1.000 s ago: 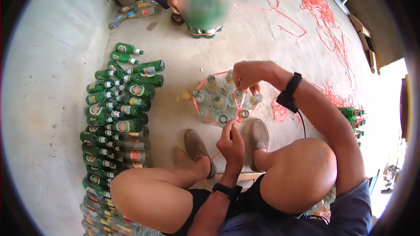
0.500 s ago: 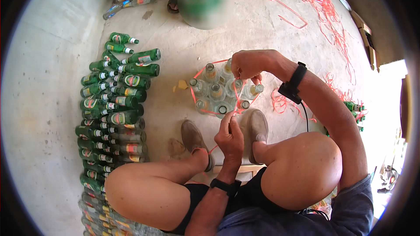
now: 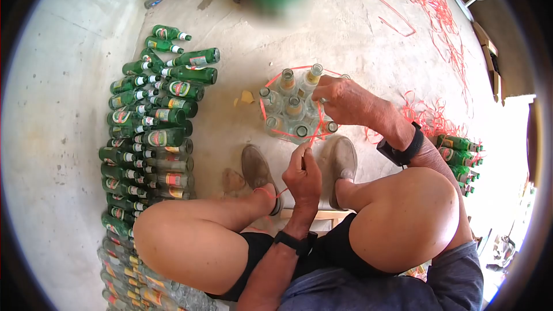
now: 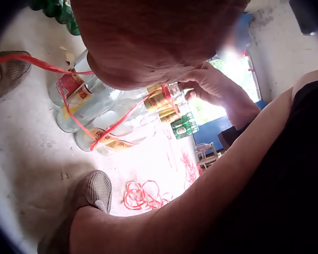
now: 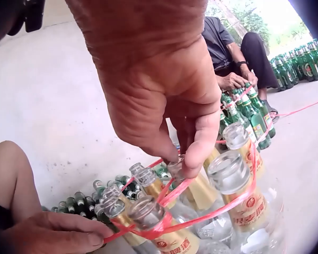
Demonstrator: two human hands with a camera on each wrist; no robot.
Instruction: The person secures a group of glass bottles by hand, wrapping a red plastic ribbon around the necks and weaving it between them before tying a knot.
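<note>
A cluster of clear glass bottles [image 3: 295,108] with gold labels stands upright on the floor between the feet. Pink plastic strap [image 5: 201,218] runs around their necks. My left hand [image 3: 303,175], on the near side of the cluster, pinches a length of this strap between thumb and forefinger. Over the right side of the bottles, my right hand [image 3: 352,103] bends down; in the right wrist view its fingertips [image 5: 193,168] pinch the strap just above a bottle mouth. Between the two hands the strap stretches across a near bottle's neck. A tail of strap trails from the left hand toward the left ankle.
Many green bottles [image 3: 164,137] lie stacked on their sides along the left wall. Loose pink strap [image 3: 432,6] lies heaped at the far right. Another person [image 5: 236,61] sits opposite, hands at a bundle of green bottles [image 5: 249,114]. More green bottles [image 3: 458,155] lie at the right.
My right hand has shifted right and toward me over the bottles, its back turning upward. The left hand keeps its pinch on the strap near the same spot. The head view has moved slightly.
</note>
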